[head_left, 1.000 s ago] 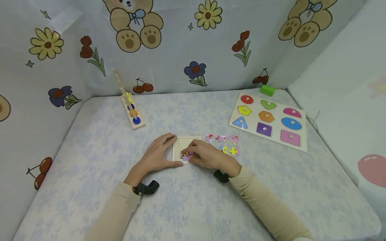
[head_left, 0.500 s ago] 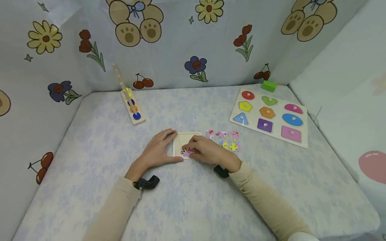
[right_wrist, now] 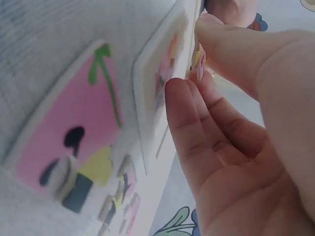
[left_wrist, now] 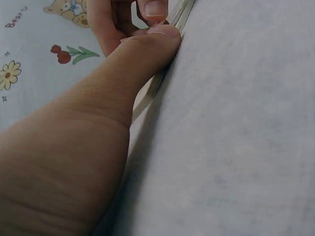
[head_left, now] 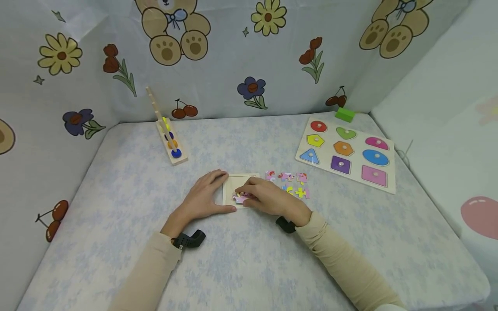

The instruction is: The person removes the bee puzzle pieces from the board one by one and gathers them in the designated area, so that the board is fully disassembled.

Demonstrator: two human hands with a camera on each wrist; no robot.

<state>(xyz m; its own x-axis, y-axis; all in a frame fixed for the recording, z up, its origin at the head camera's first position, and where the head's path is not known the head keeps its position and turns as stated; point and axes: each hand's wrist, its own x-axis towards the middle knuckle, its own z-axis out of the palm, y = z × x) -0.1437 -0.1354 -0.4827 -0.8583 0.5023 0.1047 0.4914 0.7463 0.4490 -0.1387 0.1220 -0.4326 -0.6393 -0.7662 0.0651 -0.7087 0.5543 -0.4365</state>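
In the head view, a small wooden puzzle tray lies flat on the table. My left hand holds its left side, fingers at the far corner and thumb along the near edge. The left wrist view shows that thumb against the tray's edge. My right hand reaches over the tray's near right part. Its thumb and fingers pinch a small colourful jigsaw piece, tilted up and partly hidden. A printed area shows inside the tray in the right wrist view.
Several loose jigsaw pieces lie in rows right of the tray; a pink one looms close in the right wrist view. A knobbed shape board sits at back right beside a green block. A wooden stand with coloured discs is back left.
The jigsaw piece under my right fingers has tilted slightly, and those fingers have shifted a little. My left hand stays on the tray. The head view has bobbed slightly.
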